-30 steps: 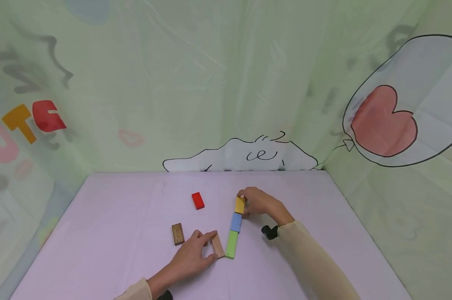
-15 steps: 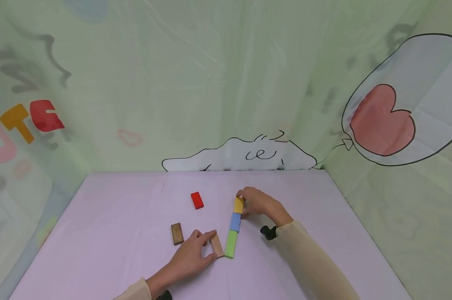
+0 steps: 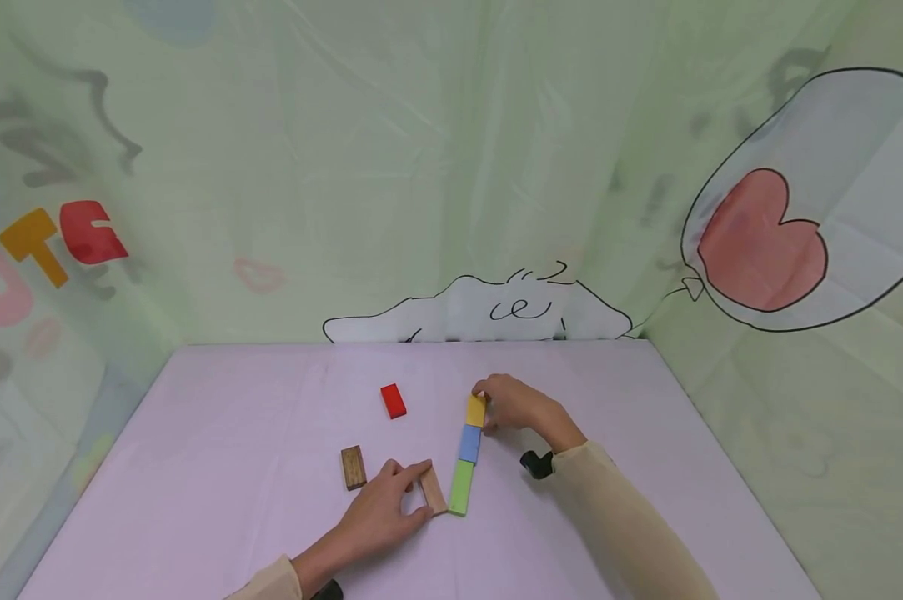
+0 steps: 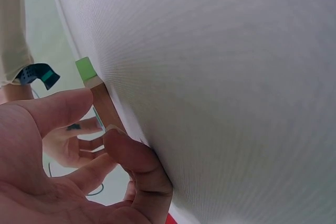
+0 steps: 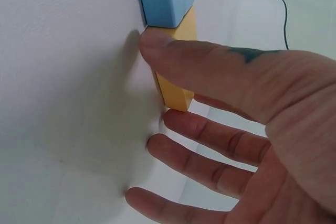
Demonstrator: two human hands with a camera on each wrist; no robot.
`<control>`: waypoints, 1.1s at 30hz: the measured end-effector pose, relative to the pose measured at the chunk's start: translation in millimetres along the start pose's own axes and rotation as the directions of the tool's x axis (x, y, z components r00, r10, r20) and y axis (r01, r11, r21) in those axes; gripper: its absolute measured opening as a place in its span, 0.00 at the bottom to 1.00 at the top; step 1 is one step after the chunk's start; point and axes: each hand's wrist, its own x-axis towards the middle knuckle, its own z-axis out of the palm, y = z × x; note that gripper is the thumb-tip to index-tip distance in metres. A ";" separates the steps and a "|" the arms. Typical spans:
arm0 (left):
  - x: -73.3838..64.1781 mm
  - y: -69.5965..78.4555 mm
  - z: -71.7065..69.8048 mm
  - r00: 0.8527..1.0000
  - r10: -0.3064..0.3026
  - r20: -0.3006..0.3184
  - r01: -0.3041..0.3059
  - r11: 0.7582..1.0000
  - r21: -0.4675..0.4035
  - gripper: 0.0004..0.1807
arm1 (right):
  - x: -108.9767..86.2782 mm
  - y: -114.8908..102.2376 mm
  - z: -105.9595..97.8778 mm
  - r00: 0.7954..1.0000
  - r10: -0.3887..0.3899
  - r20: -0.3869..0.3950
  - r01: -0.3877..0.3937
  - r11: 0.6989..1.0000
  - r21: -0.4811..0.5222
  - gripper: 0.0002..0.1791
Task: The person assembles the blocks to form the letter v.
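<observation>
Three blocks form a slanting row in the head view: yellow [image 3: 476,410] at the far end, blue [image 3: 469,443] in the middle, green [image 3: 461,487] nearest. My right hand [image 3: 522,404] holds the yellow block, thumb along its side by the blue block's end and a fingertip at its far end. A light wooden block [image 3: 433,490] lies at an angle left of the green one, their near ends meeting. My left hand [image 3: 379,512] pinches that wooden block [image 4: 107,108] between thumb and index finger, one at each end.
A dark brown wooden block [image 3: 353,467] lies left of my left hand. Farther back is a red block [image 3: 393,401]. All rest on a pale cloth-covered table [image 3: 256,417], with printed green curtains [image 3: 383,167] behind and at both sides.
</observation>
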 end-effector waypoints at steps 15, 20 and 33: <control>-0.4 0.0 0.1 1.000 0.007 0.003 -0.007 1.000 -0.006 0.35 | 1.5 2.3 1.6 1.000 -0.005 -0.020 0.004 1.000 -0.017 0.29; -0.5 -0.1 0.3 1.000 0.006 0.005 -0.006 1.000 -0.008 0.35 | 1.1 2.0 2.1 1.000 -0.002 -0.021 0.002 1.000 -0.002 0.29; 0.3 -0.6 0.3 1.000 0.002 0.004 -0.002 1.000 -0.001 0.35 | -0.3 2.2 3.0 1.000 -0.003 -0.021 0.003 1.000 -0.013 0.30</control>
